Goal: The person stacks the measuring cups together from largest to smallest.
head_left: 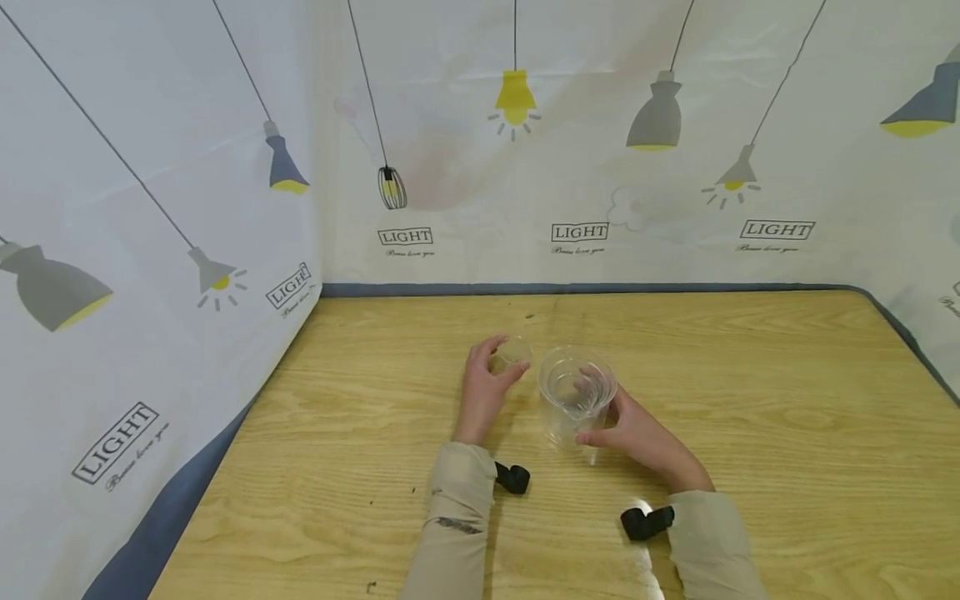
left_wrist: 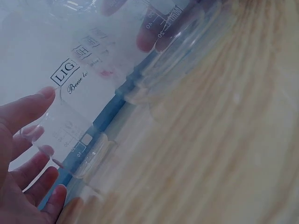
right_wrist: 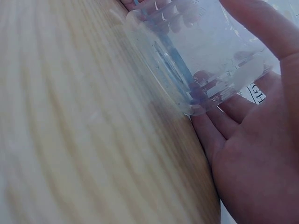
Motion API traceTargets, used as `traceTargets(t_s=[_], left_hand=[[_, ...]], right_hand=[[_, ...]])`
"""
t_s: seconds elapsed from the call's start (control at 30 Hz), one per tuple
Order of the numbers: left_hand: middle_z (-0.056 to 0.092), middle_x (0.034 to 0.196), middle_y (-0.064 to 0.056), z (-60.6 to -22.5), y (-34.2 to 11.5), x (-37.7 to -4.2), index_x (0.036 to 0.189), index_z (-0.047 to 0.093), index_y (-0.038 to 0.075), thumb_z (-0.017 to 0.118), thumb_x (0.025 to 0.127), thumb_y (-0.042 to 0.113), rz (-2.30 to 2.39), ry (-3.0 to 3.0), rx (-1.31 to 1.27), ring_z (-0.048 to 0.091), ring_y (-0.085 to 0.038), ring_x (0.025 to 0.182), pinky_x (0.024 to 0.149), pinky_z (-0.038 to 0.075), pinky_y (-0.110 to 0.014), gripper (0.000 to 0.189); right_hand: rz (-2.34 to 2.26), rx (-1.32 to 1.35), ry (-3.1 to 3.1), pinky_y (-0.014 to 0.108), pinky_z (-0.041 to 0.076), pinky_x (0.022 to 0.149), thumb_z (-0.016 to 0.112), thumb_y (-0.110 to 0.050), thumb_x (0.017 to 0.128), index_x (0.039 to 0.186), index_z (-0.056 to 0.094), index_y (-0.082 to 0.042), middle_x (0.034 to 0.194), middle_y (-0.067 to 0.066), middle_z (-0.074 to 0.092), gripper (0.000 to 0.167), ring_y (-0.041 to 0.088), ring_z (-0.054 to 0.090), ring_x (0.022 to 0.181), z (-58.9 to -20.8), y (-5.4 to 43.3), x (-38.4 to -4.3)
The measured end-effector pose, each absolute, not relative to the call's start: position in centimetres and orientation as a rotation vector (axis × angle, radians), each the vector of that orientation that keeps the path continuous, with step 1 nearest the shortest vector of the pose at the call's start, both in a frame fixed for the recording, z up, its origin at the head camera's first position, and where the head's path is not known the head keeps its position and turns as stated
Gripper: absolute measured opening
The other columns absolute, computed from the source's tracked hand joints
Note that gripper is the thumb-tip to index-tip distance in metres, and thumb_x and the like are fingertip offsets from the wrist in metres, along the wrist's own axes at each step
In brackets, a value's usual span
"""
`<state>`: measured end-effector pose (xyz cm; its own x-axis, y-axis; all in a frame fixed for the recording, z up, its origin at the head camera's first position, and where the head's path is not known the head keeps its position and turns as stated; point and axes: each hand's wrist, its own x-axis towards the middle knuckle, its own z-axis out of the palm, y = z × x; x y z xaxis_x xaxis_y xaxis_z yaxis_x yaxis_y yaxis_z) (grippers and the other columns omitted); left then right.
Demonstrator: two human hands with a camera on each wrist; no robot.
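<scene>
Near the middle of the wooden table, my left hand [head_left: 486, 385] holds a small clear beaker [head_left: 515, 352] between thumb and fingers. White graduation marks show on this small beaker in the left wrist view, where its base is close over the wood. Just to its right stands a larger clear beaker [head_left: 557, 423] with a wide rim. A smaller clear vessel [head_left: 576, 388] appears nested inside it. My right hand [head_left: 641, 431] grips the large beaker from the right, thumb in front and fingers behind, seen through its clear wall in the right wrist view.
The wood-grain table [head_left: 337, 467] spreads around both hands. A white printed sheet [head_left: 480, 183] with lamp drawings rises along the back and sides. Black wrist mounts [head_left: 513, 478] stick out from both sleeves.
</scene>
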<state>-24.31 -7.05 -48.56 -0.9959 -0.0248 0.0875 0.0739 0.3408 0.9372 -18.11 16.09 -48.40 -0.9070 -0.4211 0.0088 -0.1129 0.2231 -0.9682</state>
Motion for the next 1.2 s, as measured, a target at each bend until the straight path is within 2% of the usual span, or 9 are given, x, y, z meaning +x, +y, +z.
traceTargets(t_s=[0.3,0.63,0.93,1.03,1.2], left_hand=[[0.039,0.128,0.004,-48.3,-7.5,-24.1,0.126,0.049,0.025,0.07,0.076,0.037,-1.78,-2.543,-0.115,0.041,-0.023,0.114,0.088,0.039,-0.041,0.056],[0.04,0.128,0.003,-47.7,-8.2,-23.9,0.127,0.049,0.02,0.07,0.075,0.036,-1.692,-2.601,-0.128,0.044,-0.024,0.112,0.089,0.039,-0.04,0.058],[0.041,0.127,0.0,-47.5,-8.4,-23.9,0.126,0.05,0.017,0.07,0.076,0.035,-1.633,-2.599,-0.144,0.044,-0.023,0.111,0.088,0.04,-0.039,0.057],[0.043,0.126,0.001,-47.4,-8.5,-23.9,0.125,0.05,0.02,0.069,0.075,0.041,-1.61,-2.589,-0.125,0.045,-0.022,0.109,0.086,0.041,-0.039,0.057],[0.044,0.124,0.005,-47.3,-8.6,-23.8,0.124,0.049,0.029,0.067,0.073,0.048,-1.64,-2.554,-0.099,0.046,-0.021,0.11,0.084,0.042,-0.036,0.057]], right_hand=[[-1.742,-0.506,2.236,0.048,0.016,0.102,0.074,-0.017,0.073,0.14,0.016,-0.033,0.14,0.0,0.033,0.09,0.018,0.024,0.13,-48.4,16.1,-18.2],[-1.758,-0.49,2.194,0.05,0.017,0.101,0.074,-0.011,0.073,0.143,0.015,-0.02,0.141,0.009,0.031,0.092,0.025,0.025,0.129,-47.4,15.8,-17.9],[-1.731,-0.507,2.235,0.047,0.017,0.102,0.074,-0.018,0.073,0.14,0.016,-0.033,0.141,0.002,0.031,0.09,0.019,0.026,0.129,-48.2,15.9,-18.2],[-1.739,-0.505,2.225,0.048,0.016,0.102,0.074,-0.016,0.073,0.141,0.016,-0.031,0.142,0.004,0.031,0.09,0.02,0.025,0.129,-47.8,15.9,-18.1],[-1.736,-0.483,2.204,0.051,0.017,0.101,0.073,-0.012,0.074,0.143,0.015,-0.02,0.142,0.011,0.029,0.091,0.027,0.024,0.129,-46.1,15.5,-17.5]])
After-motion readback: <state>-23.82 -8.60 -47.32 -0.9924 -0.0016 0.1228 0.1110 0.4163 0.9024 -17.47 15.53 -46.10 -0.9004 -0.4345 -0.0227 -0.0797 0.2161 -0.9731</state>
